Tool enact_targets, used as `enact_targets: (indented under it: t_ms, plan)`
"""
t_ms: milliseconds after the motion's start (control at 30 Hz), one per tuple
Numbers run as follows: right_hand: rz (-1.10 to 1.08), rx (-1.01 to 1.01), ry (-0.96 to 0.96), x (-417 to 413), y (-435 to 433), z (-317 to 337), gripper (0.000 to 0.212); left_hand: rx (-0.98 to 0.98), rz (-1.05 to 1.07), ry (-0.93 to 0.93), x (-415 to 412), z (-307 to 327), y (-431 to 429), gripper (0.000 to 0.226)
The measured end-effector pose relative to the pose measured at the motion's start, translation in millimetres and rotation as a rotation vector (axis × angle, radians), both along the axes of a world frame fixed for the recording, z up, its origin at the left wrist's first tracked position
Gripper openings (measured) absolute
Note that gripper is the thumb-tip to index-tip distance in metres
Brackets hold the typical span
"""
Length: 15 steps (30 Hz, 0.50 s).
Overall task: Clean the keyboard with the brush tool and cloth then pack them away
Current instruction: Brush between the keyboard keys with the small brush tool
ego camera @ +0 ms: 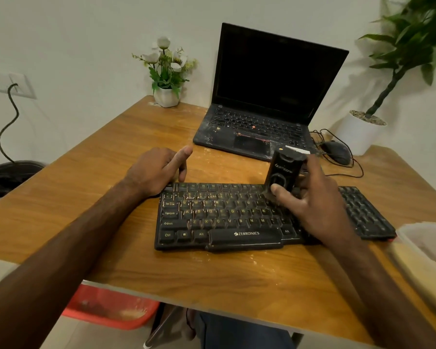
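Flat on the wooden worktop (212,278), just ahead of the person: a black keyboard (219,217), long axis running left to right, space bar toward the near edge, function row toward the far side. Standing on its upper rows, right of the middle: the black brush tool (285,170), long axis close to upright, top leaning a little away and to the right, bristle end down among the keys. Gripped by the right hand (315,207), thumb pressed low on the tool's near face, fingers (314,170) curled round the far side, palm over the right part of the letter block and hiding those keys. Left hand (156,170) at the keyboard's far left corner, wrist on the worktop against that corner, fingers loosely curled and holding nothing, thumb stuck out to the right.

Beyond the keyboard, an open dusty laptop (259,127), screen dark. To its right a wired black mouse (336,152) and a white pot (360,132) with a tall plant; to its left a small white flower pot (165,96). At the right edge, a blurred translucent container (428,248) just beside the keyboard's right end. Below the worktop's near left edge, a red basin (111,308).
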State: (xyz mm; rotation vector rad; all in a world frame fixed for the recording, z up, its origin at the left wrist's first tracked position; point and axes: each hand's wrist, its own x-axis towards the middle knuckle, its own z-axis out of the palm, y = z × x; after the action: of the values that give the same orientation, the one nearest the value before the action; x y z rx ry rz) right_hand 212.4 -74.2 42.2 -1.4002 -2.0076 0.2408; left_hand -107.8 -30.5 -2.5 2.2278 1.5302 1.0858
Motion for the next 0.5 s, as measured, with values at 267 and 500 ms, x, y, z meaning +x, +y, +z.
enact_targets:
  t_ms: [267, 500]
  plan:
    - [0.396, -0.05, -0.084, -66.9, -37.3, -4.4, 0.066, 0.023, -0.002, 0.033, -0.7, -1.5, 1.5, 0.077]
    - [0.23, 0.065, -0.089, -64.2, 1.4, -2.2, 0.066, -0.001, -0.02, 0.032, -1.1, 0.0, 0.9, 0.078]
